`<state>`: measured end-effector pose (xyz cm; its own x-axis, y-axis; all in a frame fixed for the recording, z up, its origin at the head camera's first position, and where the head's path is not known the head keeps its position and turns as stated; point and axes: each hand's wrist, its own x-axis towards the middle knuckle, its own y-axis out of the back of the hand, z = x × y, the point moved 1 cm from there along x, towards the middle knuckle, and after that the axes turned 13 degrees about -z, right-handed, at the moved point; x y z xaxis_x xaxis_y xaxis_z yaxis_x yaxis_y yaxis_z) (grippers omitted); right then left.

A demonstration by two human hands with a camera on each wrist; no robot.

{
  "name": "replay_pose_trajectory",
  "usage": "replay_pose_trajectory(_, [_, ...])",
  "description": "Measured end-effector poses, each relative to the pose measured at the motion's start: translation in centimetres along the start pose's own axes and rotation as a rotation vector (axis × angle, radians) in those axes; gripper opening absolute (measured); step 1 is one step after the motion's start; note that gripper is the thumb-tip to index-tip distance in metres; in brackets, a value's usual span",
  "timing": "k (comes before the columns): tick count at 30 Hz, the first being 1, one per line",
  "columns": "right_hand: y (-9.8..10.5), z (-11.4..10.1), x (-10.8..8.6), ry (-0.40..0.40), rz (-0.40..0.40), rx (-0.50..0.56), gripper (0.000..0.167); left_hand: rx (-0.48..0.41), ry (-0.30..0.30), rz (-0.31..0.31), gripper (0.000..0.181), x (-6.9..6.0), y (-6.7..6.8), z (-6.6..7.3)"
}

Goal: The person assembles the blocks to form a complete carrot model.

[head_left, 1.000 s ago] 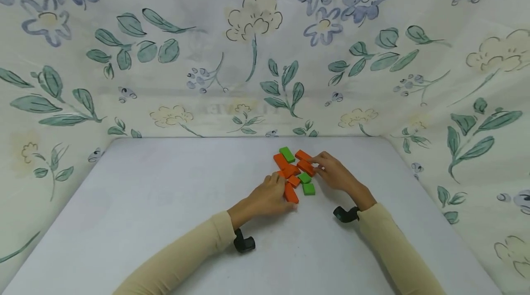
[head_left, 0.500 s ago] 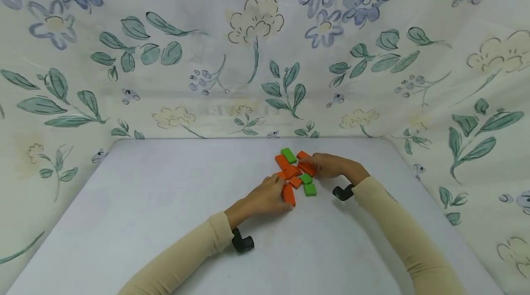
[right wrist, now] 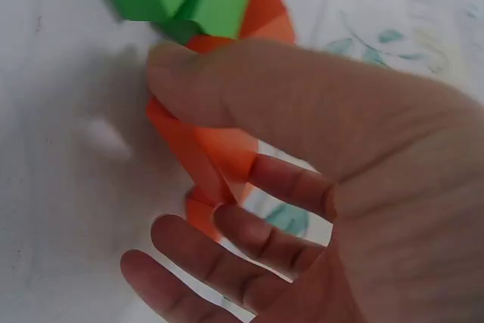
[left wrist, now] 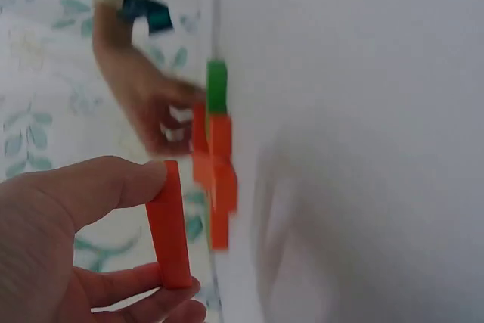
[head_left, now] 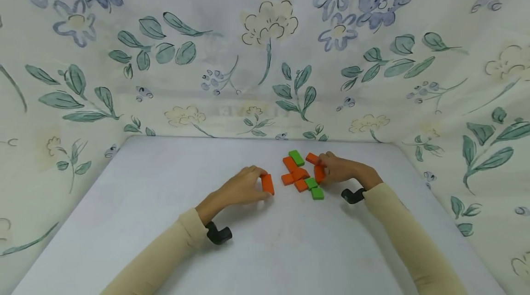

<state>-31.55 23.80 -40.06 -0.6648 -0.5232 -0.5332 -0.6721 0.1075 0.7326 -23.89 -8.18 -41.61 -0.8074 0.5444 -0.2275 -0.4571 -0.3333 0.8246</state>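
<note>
My left hand (head_left: 243, 187) pinches a flat orange block (head_left: 267, 184) between thumb and fingertips, apart from the other blocks. The left wrist view shows this block (left wrist: 170, 228) on edge, held at its two ends. At the right side of the pile, my right hand (head_left: 344, 169) grips another orange block (head_left: 319, 174). Close up in the right wrist view, the thumb lies over that block (right wrist: 223, 155) with fingers at its other side. One more orange block (head_left: 312, 158) lies just behind the right fingertips, partly hidden.
Several orange blocks (head_left: 290, 164) lie crowded together on the white table (head_left: 165, 203) between the hands. Green blocks are among them: one at the back (head_left: 296, 157) and a front one (head_left: 317, 193). A flowered cloth (head_left: 232, 78) stands behind the table.
My left hand has drawn an orange block leftward out of the pile. My right hand has turned and taken hold of an orange block at the pile's right side.
</note>
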Motion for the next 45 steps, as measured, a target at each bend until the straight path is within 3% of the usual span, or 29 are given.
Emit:
replay_pose_trajectory(5, [-0.6, 0.7, -1.4, 0.027, 0.066, 0.079, 0.061, 0.039, 0.009, 0.052, 0.061, -2.0, 1.7, -4.0])
replay_pose_trajectory(9, [-1.4, 0.7, -2.6, 0.082, 0.145, 0.122, 0.066, 0.031, 0.016, 0.06, 0.061, -3.3, 2.1, -6.2])
replay_pose_trajectory(14, [-2.7, 1.2, -3.7, 0.134, 0.253, 0.166, 0.067, -0.007, 0.028, 0.049, 0.061, -4.2, 1.5, -7.9])
replay_pose_trajectory(19, [-4.0, 2.0, -3.4, 0.168, 0.347, 0.25, 0.069, -0.039, 0.015, 0.075, 0.062, -4.7, 0.4, -9.5])
replay_pose_trajectory(24, [-4.7, 2.1, -3.1, 0.174, 0.449, 0.3, 0.074, -0.096, -0.032, 0.098, 0.063, -5.1, -0.1, -10.3])
replay_pose_trajectory(28, [-4.8, 1.5, -3.2, 0.219, 0.48, 0.316, 0.067, -0.101, -0.063, 0.103, 0.065, -5.3, -0.3, -10.7])
replay_pose_trajectory(32, [-5.0, -0.4, -3.3, 0.294, 0.486, 0.282, 0.059, -0.084, -0.083, 0.114, 0.066, -5.4, -0.3, -11.0])
replay_pose_trajectory(38, [-5.2, -5.6, -2.9, 0.413, 0.481, 0.17, 0.056, -0.082, -0.11, 0.134, 0.072, -5.2, -0.4, -11.4])
replay_pose_trajectory(45, [-6.4, -11.2, 0.3, 0.421, 0.39, 0.119, 0.057, -0.066, -0.117, 0.116, 0.067, -4.8, -0.6, -11.4])
